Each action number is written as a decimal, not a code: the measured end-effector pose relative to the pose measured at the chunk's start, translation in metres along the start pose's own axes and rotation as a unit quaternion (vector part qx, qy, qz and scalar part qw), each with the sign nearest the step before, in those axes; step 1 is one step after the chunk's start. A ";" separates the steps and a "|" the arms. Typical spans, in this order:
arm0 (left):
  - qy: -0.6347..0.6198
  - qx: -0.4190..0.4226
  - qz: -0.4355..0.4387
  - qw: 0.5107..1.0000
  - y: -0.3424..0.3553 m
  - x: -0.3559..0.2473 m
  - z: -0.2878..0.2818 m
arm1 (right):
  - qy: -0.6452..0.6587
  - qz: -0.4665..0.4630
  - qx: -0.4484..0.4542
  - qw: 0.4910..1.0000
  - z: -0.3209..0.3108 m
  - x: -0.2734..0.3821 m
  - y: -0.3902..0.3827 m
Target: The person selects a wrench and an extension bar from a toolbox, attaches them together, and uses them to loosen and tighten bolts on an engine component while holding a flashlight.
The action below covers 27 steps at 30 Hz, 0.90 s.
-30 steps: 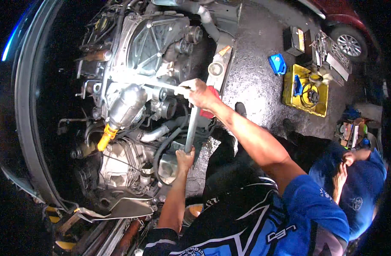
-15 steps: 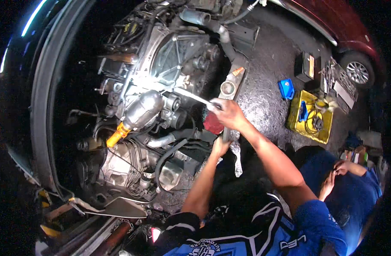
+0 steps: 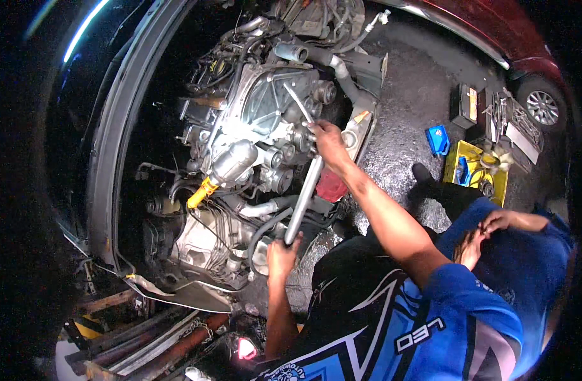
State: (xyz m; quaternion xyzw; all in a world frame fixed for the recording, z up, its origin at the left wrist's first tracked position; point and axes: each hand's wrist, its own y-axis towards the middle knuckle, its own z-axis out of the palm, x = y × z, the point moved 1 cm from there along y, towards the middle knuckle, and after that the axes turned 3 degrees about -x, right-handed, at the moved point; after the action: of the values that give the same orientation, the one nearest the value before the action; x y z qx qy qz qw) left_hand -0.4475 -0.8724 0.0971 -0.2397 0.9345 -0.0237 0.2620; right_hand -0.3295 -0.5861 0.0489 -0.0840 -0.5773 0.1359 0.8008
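A long grey metal pipe (image 3: 305, 195) slants across the front of an exposed car engine (image 3: 278, 101). My left hand (image 3: 282, 257) is closed around its lower end. At the upper end my right hand (image 3: 327, 143) is closed on a thinner metal rod (image 3: 297, 100), which points up and left over the engine's pulleys. Whether rod and pipe are joined is hidden by my right hand. Beside the pipe lies a red cloth (image 3: 332, 185). A work lamp (image 3: 235, 160) with a yellow handle rests on the engine and lights it brightly.
A co-worker (image 3: 513, 254) in blue stands close at my right, hands together. Beyond are a blue bottle (image 3: 437, 140), a yellow crate (image 3: 453, 162) of parts, a black battery (image 3: 463, 105) and a tool tray (image 3: 513, 117). A car body edge (image 3: 110, 152) rises at left.
The rod has swung from the engine's lower middle up to its pulley side. My left hand has moved down and left, bringing the pipe into full sight. My right hand has risen slightly.
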 end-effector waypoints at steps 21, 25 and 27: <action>0.102 0.080 -0.107 0.986 -0.015 -0.019 -0.024 | 0.037 0.049 0.020 0.998 0.011 0.002 -0.011; 0.067 0.013 -0.007 0.998 -0.039 0.016 -0.017 | 0.084 0.165 0.084 0.979 -0.002 -0.024 -0.032; 0.085 0.039 -0.019 0.995 -0.039 -0.011 -0.024 | 0.123 0.187 0.110 0.968 -0.027 -0.038 -0.032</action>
State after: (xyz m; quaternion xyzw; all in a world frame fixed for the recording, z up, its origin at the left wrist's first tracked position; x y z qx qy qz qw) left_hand -0.4344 -0.9037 0.1300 -0.2439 0.9470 -0.0855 0.1907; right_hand -0.3108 -0.6280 0.0157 -0.1183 -0.4297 0.3347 0.8303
